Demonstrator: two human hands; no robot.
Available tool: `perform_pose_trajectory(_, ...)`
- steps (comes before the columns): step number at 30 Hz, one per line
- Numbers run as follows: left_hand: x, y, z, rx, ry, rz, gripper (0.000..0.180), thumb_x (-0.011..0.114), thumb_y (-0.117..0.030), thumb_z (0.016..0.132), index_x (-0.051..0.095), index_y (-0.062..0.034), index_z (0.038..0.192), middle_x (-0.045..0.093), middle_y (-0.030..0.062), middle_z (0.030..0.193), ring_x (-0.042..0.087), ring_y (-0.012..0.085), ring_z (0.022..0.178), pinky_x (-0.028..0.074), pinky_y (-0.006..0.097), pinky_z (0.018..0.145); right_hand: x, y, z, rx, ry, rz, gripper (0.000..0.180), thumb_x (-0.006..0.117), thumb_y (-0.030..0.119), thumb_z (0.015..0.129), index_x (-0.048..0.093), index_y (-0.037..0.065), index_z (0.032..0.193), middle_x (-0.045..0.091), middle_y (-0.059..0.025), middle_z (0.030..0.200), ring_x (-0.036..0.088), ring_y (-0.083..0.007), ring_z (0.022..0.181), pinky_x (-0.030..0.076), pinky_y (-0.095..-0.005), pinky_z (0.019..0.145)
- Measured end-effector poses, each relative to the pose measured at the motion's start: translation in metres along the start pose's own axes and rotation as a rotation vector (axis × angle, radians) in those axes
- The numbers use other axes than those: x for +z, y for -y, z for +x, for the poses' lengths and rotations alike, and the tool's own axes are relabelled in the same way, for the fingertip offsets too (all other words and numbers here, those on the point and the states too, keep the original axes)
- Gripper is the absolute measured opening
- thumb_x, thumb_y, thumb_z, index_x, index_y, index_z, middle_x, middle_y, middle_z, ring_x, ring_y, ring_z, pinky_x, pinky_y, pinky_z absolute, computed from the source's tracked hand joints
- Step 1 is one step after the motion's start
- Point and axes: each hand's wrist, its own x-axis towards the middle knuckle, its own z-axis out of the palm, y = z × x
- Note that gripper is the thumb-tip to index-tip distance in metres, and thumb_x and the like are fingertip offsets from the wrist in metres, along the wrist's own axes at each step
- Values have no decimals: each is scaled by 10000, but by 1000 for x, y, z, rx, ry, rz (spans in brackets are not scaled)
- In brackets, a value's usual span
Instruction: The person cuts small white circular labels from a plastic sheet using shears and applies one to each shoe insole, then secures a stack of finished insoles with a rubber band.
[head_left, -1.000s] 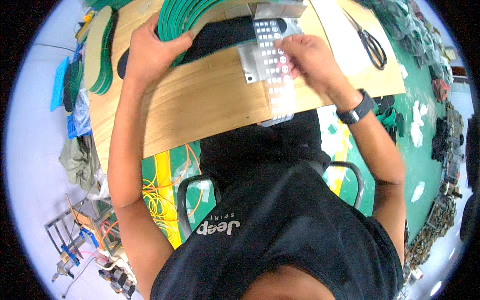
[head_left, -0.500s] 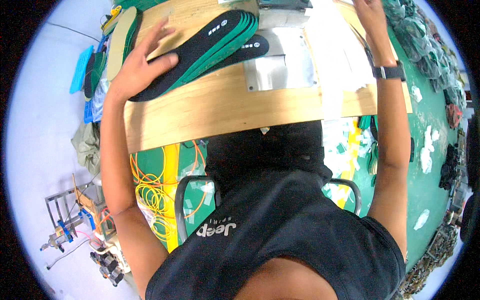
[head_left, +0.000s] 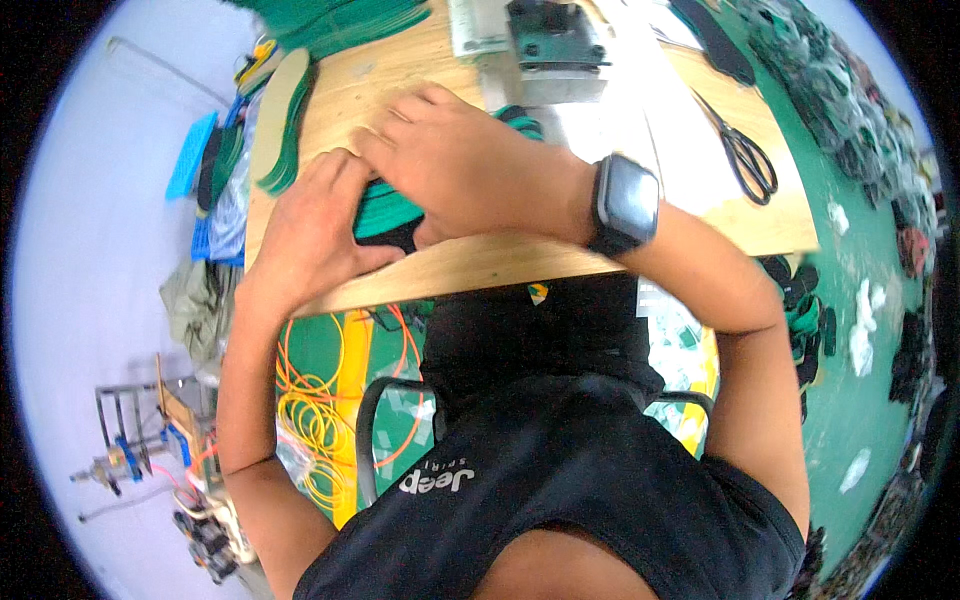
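Observation:
A stack of insoles, black on the face with green layered edges, lies near the table's front edge under both my hands. My left hand wraps its left side, thumb along the near end. My right hand reaches across from the right and curls over the top of the stack, its fingers slightly blurred and touching the left hand's. Most of the stack is hidden by the hands. Green layered edges of insoles show beyond the right hand.
Black-handled scissors and a dark insole lie on the table's right. A metal block fixture stands at the back. Tan-topped insoles lie at the left, a green insole pile at the far left.
My right hand has come from the far right edge onto the insole stack. My left hand has closed in on its side. The view has shifted, uncovering the scissors and the fixture.

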Motion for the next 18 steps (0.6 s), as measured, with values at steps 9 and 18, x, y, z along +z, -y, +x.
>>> perform_pose_trajectory(9, 53, 52, -90, -163, -289, -575, 889, 806, -256, 689, 348, -45, 1421, 462, 124, 1376, 441, 239, 1272, 326, 379, 1074, 50, 22, 0, 24, 84, 75, 491, 744, 341, 721, 504, -6, 972, 611, -216, 929, 594, -379, 924, 473, -444, 776)
perform_pose_trajectory(18, 39, 211, 0, -505, -674, -112, 540, 586, -442, 852, 604, -30, 1201, 595, 184, 1229, 554, 301, 1158, 414, 375, 977, -47, 16, -108, 436, -209, 145, 601, 796, 415, 680, 552, -21, 1014, 626, -185, 873, 625, -363, 856, 499, -430, 726)
